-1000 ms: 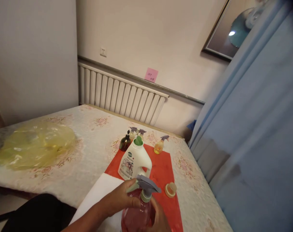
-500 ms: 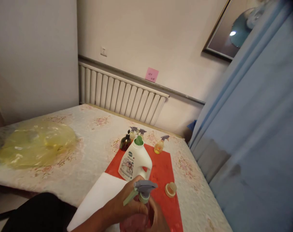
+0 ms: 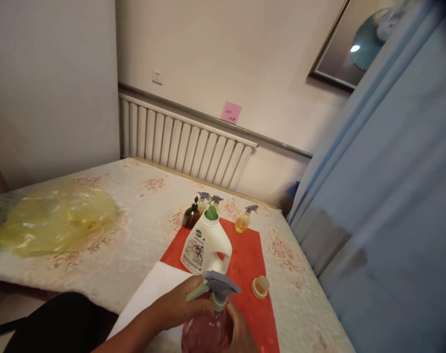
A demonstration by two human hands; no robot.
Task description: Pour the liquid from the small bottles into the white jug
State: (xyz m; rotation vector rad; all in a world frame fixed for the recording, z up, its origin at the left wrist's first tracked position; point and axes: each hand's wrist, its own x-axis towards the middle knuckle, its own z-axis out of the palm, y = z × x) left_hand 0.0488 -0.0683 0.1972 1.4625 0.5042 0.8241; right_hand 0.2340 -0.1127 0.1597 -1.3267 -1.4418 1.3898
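Observation:
My left hand (image 3: 178, 306) is closed around the neck of a pink spray bottle (image 3: 206, 333), just under its grey and green trigger head (image 3: 215, 287). My right hand (image 3: 239, 331) grips the bottle's body from the right side. The bottle stands low in front of me over a red mat (image 3: 250, 274). Behind it on the mat stands a white detergent jug (image 3: 206, 245) with an open green spout. A loose cream-coloured cap (image 3: 260, 287) lies on the mat to the right.
A white sheet (image 3: 152, 299) lies left of the mat on the floral tablecloth (image 3: 134, 220). A dark bottle (image 3: 190, 216) and small yellow spray bottles (image 3: 243, 221) stand at the mat's far end. A yellow plastic bag (image 3: 53, 218) lies far left. A blue curtain (image 3: 384, 196) hangs right.
The trigger head has turned on the bottle: its nozzle pointed right a second ago, and the green trigger now sticks out to the left. Both hands stay on the bottle.

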